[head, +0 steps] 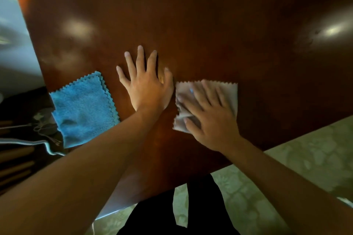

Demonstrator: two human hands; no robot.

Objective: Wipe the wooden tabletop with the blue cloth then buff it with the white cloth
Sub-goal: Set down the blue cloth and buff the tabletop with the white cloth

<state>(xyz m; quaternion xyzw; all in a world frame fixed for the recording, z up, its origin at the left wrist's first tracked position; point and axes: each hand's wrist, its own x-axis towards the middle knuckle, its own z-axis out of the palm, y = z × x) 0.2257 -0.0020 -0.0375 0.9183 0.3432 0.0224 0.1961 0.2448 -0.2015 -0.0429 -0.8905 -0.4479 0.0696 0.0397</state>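
Observation:
A dark glossy wooden tabletop (210,25) fills most of the view. My left hand (145,86) lies flat on it, fingers spread, holding nothing. To its right, my right hand (208,118) presses down on the white cloth (227,89), which is bunched under the fingers and thumb. The blue cloth (84,108) lies folded at the table's left edge, partly hanging over it, a short gap left of my left hand and touched by neither hand.
The table's near edge runs diagonally from lower left to right. Below it is pale patterned floor (305,158) and my dark clothing (191,215). Left of the table sit dark furniture and a cable (28,143).

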